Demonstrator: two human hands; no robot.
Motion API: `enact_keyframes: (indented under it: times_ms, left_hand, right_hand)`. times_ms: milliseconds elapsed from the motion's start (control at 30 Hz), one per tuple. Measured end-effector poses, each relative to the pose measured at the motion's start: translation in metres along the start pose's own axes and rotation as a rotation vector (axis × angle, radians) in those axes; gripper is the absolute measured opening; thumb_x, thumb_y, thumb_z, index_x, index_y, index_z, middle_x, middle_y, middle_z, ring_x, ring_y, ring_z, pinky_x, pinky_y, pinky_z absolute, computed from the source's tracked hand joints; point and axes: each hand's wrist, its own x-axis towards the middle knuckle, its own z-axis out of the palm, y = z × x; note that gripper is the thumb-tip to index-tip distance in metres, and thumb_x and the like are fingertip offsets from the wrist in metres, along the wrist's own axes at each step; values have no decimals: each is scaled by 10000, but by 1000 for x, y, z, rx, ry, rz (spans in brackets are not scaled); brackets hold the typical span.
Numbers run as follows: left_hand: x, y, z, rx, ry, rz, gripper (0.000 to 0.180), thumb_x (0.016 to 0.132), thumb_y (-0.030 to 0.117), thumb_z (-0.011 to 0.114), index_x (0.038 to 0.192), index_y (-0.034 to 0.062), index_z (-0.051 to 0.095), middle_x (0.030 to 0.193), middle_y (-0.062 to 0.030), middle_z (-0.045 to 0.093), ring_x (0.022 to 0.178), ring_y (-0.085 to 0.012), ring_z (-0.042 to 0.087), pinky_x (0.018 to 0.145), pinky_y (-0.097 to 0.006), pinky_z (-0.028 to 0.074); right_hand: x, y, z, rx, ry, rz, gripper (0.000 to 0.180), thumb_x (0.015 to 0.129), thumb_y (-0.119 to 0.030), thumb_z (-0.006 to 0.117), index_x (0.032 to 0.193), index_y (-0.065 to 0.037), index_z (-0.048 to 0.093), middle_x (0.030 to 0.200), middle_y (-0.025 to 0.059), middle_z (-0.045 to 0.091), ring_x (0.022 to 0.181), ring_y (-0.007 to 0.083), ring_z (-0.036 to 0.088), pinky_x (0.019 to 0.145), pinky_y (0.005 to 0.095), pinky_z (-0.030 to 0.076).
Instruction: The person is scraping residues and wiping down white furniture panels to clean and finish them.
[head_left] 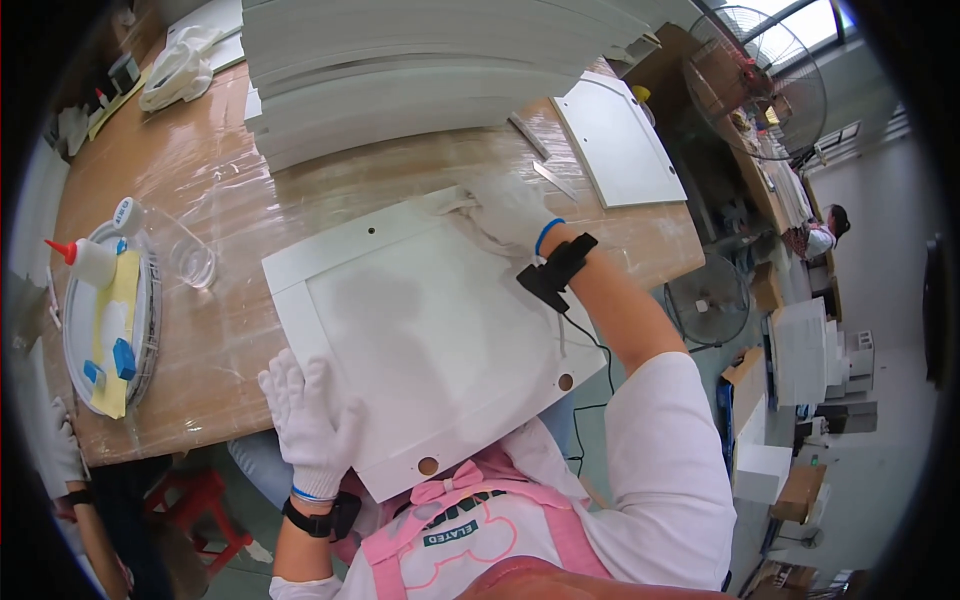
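A white cabinet door panel (pixel 400 310) with a recessed middle lies tilted over the table's near edge, partly over my lap. Two round holes show along its near side, and a small dark hole near its far edge. My left hand (pixel 315 415), in a white glove, rests at the panel's near left edge with its fingers stretched apart. At the far right corner, my gloved right hand (pixel 510 212) is closed on a white cloth (pixel 452 202) against the panel's surface. Its fingertips are partly hidden by the cloth.
A tall stack of white panels (pixel 400 80) stands beyond. Another panel (pixel 620 140) and thin strips (pixel 555 181) lie at the right. Leftward are a clear bottle (pixel 192 262) and an oval tray (pixel 150 340) with a red-tipped glue bottle (pixel 92 264). A co-worker's gloved hand (pixel 62 445) shows far left.
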Motion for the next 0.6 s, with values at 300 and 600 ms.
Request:
enact_keyframes:
  times_ms: [300, 600]
  left_hand:
    - [3, 6, -3, 3, -19, -7, 675, 792, 232, 719, 1404, 18, 532, 1522, -317, 403, 1464, -464, 318, 1234, -569, 157]
    - [0, 5, 0, 23, 9, -28, 668, 783, 221, 703, 1394, 7, 536, 1506, -322, 423, 1453, -479, 328, 1230, -580, 158]
  right_hand:
    - [-7, -26, 16, -12, 224, -103, 348, 987, -353, 537, 1015, -46, 696, 952, 212, 693, 869, 408, 675, 784, 514, 531]
    - [8, 51, 10, 124, 147, 322, 375, 947, -327, 574, 1021, 22, 690, 979, 286, 699, 926, 451, 677, 848, 520, 533]
